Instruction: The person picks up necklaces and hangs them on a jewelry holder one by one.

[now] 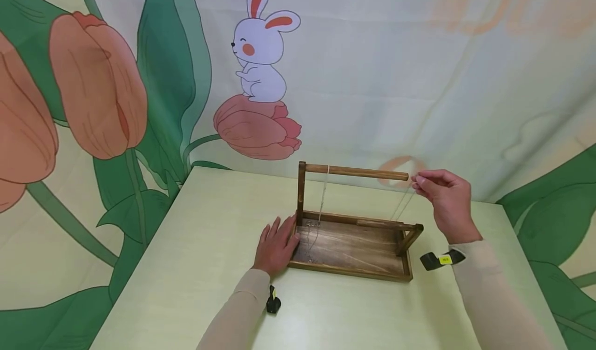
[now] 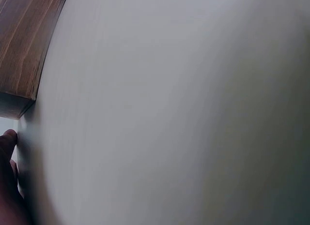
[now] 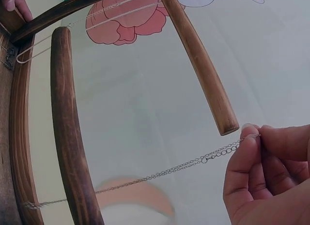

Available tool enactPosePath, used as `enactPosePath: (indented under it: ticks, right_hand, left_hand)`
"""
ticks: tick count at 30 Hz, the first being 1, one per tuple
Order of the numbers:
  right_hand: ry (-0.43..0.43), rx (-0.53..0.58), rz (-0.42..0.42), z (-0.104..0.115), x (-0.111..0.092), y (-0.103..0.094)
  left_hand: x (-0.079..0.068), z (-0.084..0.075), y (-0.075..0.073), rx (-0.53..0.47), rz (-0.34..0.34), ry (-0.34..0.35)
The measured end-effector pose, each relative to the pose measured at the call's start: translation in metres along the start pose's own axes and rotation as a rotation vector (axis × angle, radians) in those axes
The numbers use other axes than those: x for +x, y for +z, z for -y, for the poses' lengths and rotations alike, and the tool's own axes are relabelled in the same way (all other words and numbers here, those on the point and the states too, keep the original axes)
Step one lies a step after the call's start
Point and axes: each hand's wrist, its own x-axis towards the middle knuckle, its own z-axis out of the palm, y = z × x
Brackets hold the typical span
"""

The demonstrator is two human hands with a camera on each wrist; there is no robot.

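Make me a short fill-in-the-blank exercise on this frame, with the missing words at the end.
1. The silver chain is pinched by the person's ____ grip.
2. The other grip rests at the ____ end of the wooden tray.
3. Of the two bars, a pale strand hangs over the ____ one.
4. The printed rabbit's body is ____.

Missing words: right; left; upper; white.

a plain beige left sleeve [image 1: 233, 308], at seven o'clock in the head view, leaves the left hand [image 1: 276, 246] bare; a matching right sleeve [image 1: 498, 293], at four o'clock, bares the right hand [image 1: 450, 202]. by each cuff: a black left wrist camera [image 1: 273, 304] and right wrist camera [image 1: 430, 261], yellow-labelled, the right label [image 1: 445, 259] dark-printed.
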Motion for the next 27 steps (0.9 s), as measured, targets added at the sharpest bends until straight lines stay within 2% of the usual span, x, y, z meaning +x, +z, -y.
enactPosePath:
  ticks: [7, 27]
  right_hand:
    - [-0.025, 0.02, 0.016, 0.0012, 0.0017, -0.0002]
    - [-0.011, 0.02, 0.045, 0.0024, 0.0078, 0.0031]
  left_hand:
    - [-0.0005, -0.0012, -0.001, -0.002, 0.0, -0.007]
    - [-0.0013, -0.0018, -0.0012, 0.001, 0.003, -0.006]
